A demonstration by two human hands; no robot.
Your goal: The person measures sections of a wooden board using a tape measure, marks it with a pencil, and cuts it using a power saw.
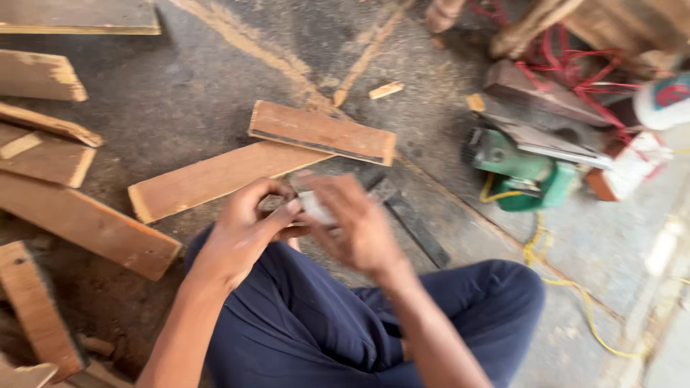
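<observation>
My left hand (248, 226) and my right hand (356, 226) meet in front of my knees, above my dark blue trousers. Together they hold a small pale grey object (315, 208), blurred by motion; its kind cannot be made out. The fingers of both hands are curled around it. Just beyond my hands lie two overlapping wooden boards (320, 133) on the dusty concrete floor, and a dark metal square (413, 223) lies to the right of my right hand.
Several wooden planks (86, 223) lie scattered on the left. A green power tool (521, 169) with a yellow cord (575, 294) sits at right, beside red wires (575, 68), wood pieces and a white container (665, 100).
</observation>
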